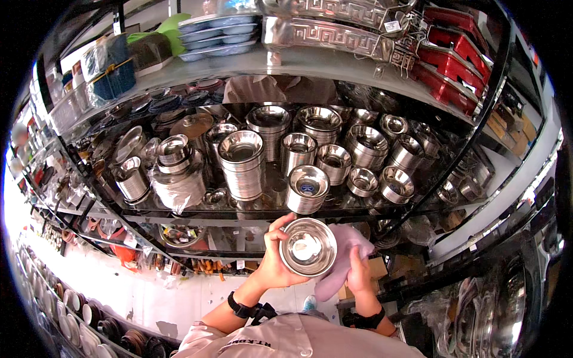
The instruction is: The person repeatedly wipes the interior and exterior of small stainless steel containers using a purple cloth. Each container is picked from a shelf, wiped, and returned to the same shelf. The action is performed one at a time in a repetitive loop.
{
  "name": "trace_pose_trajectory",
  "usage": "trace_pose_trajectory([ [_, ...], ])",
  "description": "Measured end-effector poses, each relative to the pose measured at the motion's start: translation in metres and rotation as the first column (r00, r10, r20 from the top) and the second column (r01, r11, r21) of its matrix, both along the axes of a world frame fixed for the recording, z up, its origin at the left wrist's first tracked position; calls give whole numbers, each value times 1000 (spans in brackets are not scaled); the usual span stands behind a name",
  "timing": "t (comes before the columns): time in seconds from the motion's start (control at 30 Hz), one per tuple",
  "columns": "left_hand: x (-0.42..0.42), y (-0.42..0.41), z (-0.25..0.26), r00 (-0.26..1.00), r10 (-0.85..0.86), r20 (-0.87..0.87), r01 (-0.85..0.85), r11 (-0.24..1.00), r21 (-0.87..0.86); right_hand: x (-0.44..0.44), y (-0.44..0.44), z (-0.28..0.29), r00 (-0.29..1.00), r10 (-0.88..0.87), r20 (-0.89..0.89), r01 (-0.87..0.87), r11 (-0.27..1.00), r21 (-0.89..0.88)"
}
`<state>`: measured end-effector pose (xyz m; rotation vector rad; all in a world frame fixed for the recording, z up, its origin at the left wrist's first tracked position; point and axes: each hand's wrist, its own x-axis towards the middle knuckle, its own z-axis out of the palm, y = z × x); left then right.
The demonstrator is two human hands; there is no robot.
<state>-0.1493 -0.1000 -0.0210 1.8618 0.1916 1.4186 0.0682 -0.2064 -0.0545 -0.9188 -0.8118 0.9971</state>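
My left hand (274, 256) grips a round stainless steel bowl (309, 247) by its left side and rim, its shiny inside facing up. A pale purple cloth (342, 250) hangs in my right hand (359, 274), just right of the bowl, and part of it lies against or behind the bowl's edge. Directly beyond my hands, at the shelf's front, stands a stack of steel bowls (308, 190); the top one bears a blue sticker. Several more stacks surround it, among them a tall stack of bowls (242, 165) to the left.
Red boxes (456, 58) and grey-blue trays (218, 38) sit on the upper shelf (215, 71). A black shelf post (481, 125) rises at the right. Plastic-wrapped steelware (179, 181) stands left on the middle shelf. Below are a lower shelf and white tiled floor (147, 295).
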Motion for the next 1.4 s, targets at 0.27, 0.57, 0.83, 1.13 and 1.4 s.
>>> trace_pose_trajectory([
  [0.27,25,3,17,949,-40,-313,56,998,42,17,15,2,990,1,142,12,996,-86],
  [0.57,54,22,28,960,90,-264,-84,996,35,51,41,9,1000,-18,7,18,1000,-25],
  [0.83,72,70,22,845,518,-134,-526,850,-33,90,59,15,1000,-12,-14,11,996,-93],
  [1.13,92,101,9,843,487,-227,-532,814,-231,110,83,12,998,20,-54,-24,997,-71],
  [1.4,102,104,6,701,601,-385,-680,726,-103,129,100,6,997,60,-44,-62,996,-70],
])
